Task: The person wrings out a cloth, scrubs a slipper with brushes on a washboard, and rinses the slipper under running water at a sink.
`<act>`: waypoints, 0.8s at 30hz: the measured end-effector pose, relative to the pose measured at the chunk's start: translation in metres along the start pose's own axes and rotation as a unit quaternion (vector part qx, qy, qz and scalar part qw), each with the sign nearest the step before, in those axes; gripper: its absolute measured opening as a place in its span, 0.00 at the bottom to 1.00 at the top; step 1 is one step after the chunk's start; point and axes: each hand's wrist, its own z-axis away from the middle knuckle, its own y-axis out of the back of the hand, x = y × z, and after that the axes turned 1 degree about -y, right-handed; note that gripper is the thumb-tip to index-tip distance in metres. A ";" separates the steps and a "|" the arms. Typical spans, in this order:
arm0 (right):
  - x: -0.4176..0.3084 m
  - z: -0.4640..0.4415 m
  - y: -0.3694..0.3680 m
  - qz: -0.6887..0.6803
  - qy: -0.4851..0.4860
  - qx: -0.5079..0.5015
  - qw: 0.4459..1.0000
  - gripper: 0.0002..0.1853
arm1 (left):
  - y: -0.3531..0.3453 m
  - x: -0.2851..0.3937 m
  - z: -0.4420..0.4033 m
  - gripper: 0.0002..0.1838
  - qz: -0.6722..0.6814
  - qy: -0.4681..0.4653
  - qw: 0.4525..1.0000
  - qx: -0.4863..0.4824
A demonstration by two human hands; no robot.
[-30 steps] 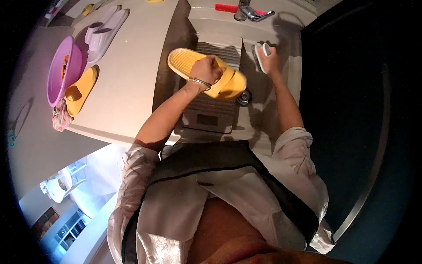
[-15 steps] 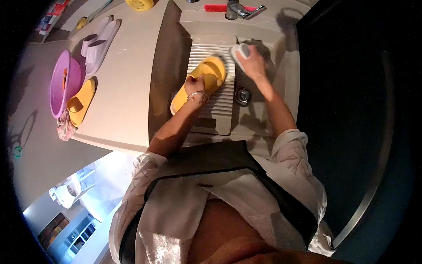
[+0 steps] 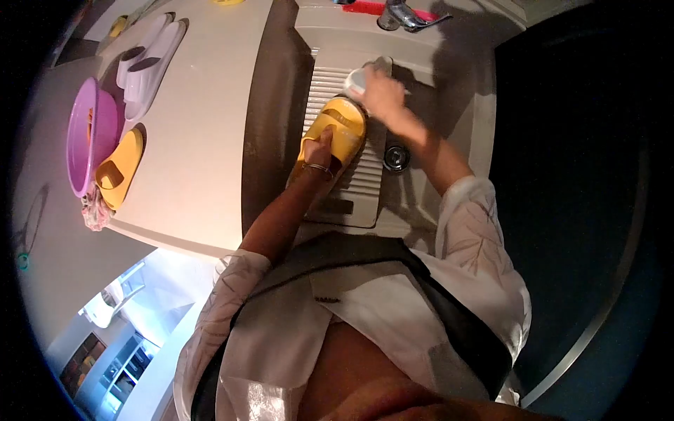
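Note:
My left hand (image 3: 319, 150) grips a yellow slide slipper (image 3: 347, 140) at its strap, with part of the fingers inside the slipper and hidden. The slipper lies tilted over the ribbed washboard (image 3: 365, 184) in the sink, its rounded end pointing away from me. Just beyond that end, my right hand (image 3: 383, 95) is closed around what looks like a white-and-grey scrub brush (image 3: 355, 82). Motion blurs this hand, and I cannot tell whether the brush touches the slipper.
A drain (image 3: 397, 158) lies right of the washboard, and a chrome faucet (image 3: 400, 15) stands at the back. On the left counter are another yellow slipper (image 3: 126, 158), pale lilac slippers (image 3: 146, 81), a purple basin (image 3: 105, 126) and a crumpled pink cloth (image 3: 95, 212).
My right hand has brought the brush left and closer to the slipper's rounded end. The slipper has turned more upright along the washboard. The whole view has shifted slightly.

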 end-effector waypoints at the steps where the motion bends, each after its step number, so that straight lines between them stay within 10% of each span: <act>1: -0.016 0.019 -0.002 -0.002 0.054 -0.033 0.998 0.29 | 0.003 -0.001 0.002 0.25 -0.061 0.019 0.998 -0.002; 12: -0.039 0.013 -0.031 0.036 0.133 0.011 0.990 0.30 | 0.013 -0.008 0.000 0.21 -0.191 -0.026 0.981 0.003; 19: -0.061 0.002 0.008 -0.049 0.051 -0.060 0.996 0.27 | 0.008 0.027 0.030 0.15 0.180 -0.054 0.972 -0.143; 24: 0.012 0.013 -0.017 0.085 0.076 -0.089 0.990 0.26 | 0.020 0.029 0.031 0.12 0.096 -0.081 0.972 -0.198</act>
